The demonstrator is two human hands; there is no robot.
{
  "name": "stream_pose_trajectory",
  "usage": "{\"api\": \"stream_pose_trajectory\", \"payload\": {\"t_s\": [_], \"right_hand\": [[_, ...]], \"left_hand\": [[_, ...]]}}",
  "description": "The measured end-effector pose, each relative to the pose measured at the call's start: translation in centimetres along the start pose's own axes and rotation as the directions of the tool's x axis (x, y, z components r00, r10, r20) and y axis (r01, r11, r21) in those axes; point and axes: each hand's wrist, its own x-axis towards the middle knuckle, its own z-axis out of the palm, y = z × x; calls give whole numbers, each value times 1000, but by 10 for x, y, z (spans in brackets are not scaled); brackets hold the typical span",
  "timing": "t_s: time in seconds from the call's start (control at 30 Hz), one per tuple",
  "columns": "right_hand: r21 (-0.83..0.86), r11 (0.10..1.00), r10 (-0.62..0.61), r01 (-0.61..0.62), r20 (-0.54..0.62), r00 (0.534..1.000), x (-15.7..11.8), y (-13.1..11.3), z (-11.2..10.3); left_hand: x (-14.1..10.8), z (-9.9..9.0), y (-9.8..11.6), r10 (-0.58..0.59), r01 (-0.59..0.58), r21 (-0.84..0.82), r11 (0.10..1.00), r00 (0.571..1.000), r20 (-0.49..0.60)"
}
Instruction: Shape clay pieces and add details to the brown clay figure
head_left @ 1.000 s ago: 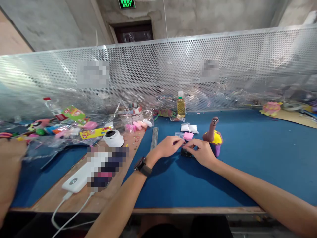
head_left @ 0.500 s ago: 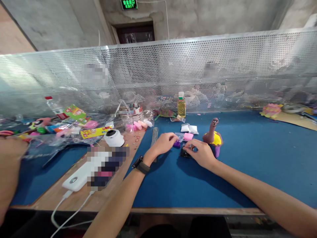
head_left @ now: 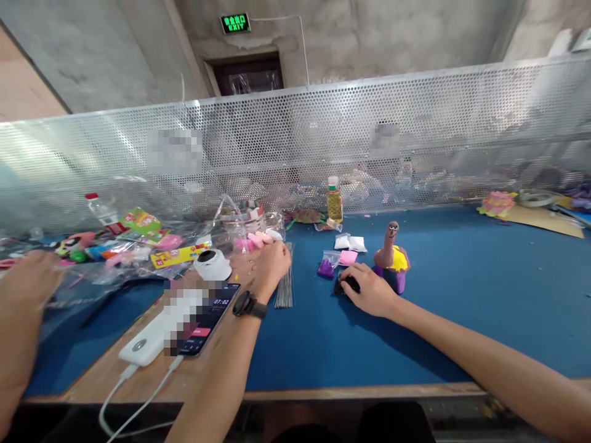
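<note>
My right hand (head_left: 372, 290) is closed around a small bag of black clay (head_left: 340, 286), low over the blue mat. Just behind it lie a purple clay bag (head_left: 325, 266), a pink packet (head_left: 347, 258) and white packets (head_left: 356, 243). My left hand (head_left: 274, 264), with a watch on its wrist, is beside a bundle of thin wires (head_left: 284, 292) and close to the pink and white clay pieces (head_left: 255, 240). Its fingers are curled together, and whatever they hold is hidden. Right of my right hand stands a long-necked clay figure (head_left: 391, 255), brown, yellow and purple.
A bottle of yellow liquid (head_left: 334, 202) stands before the perforated metal screen (head_left: 295, 147). To the left are a white camera-like device (head_left: 213, 264), a power bank (head_left: 157, 332), a phone (head_left: 210, 323) with cables, and plastic-wrapped craft supplies (head_left: 138, 227). Another person's hand (head_left: 32, 277) is at far left.
My left hand has moved left, away from the purple bag and over to the wires and clay pieces. My right hand stays by the black clay. The view has tilted slightly up.
</note>
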Motion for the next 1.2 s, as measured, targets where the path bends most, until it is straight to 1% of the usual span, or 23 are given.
{"api": "stream_pose_trajectory", "payload": {"t_s": [0.03, 0.07, 0.1, 0.13, 0.17, 0.2, 0.3, 0.37, 0.43, 0.6, 0.7, 0.8, 0.9, 1.0, 1.07, 1.1, 1.2], "right_hand": [[-10, 1000, -11, 11, 7, 1000, -1, -1, -1], [-24, 999, -29, 30, 15, 999, -1, -2, -1], [-44, 998, -49, 50, 26, 998, -2, -3, -2], [-69, 995, -65, 67, 36, 997, -3, -4, -3], [-96, 992, -75, 79, 47, 996, -4, -5, -3], [-121, 989, -80, 87, 57, 995, -5, -6, -2], [-165, 982, -78, 88, 67, 995, -7, -7, 0], [-173, 982, -61, 71, 62, 996, -7, -5, 3], [-174, 984, -33, 43, 59, 998, -8, -4, 4], [-146, 989, -11, 18, 50, 999, -8, -1, 6], [-110, 994, -18, 23, 44, 999, -7, -1, 5], [-83, 996, -30, 34, 49, 998, -6, -1, 4], [-72, 996, -41, 44, 38, 998, -5, 1, 6], [-58, 997, -44, 46, 23, 999, -4, 6, 10], [-62, 997, -49, 50, 20, 999, -3, 10, 12], [-64, 996, -54, 55, 18, 998, -2, 12, 13], [-58, 996, -71, 71, 4, 997, -1, 15, 15]], "left_hand": [[-2, 3, 10, 54, -54, -28, 998, 998, 18], [-5, 5, 19, 180, -174, -98, 980, 982, 52], [-8, 8, 28, 306, -288, -174, 942, 948, 87], [-13, 10, 36, 401, -369, -237, 899, 910, 105], [-17, 12, 44, 467, -422, -283, 861, 877, 115], [-22, 14, 50, 510, -453, -316, 834, 850, 128], [-34, 19, 63, 580, -494, -388, 778, 801, 144], [-39, 22, 66, 606, -502, -428, 751, 782, 146], [-42, 24, 68, 614, -497, -453, 741, 774, 156], [-45, 27, 68, 606, -478, -462, 747, 776, 177], [-45, 30, 68, 604, -491, -454, 743, 784, 141], [-44, 34, 68, 593, -527, -364, 768, 800, 91], [-42, 37, 67, 550, -517, -236, 823, 829, 103], [-41, 40, 64, 494, -469, -175, 866, 855, 159], [-39, 39, 62, 462, -434, -177, 884, 869, 178], [-38, 39, 61, 447, -415, -192, 889, 878, 170], [-36, 34, 61, 395, -361, -257, 896, 914, 92]]}}
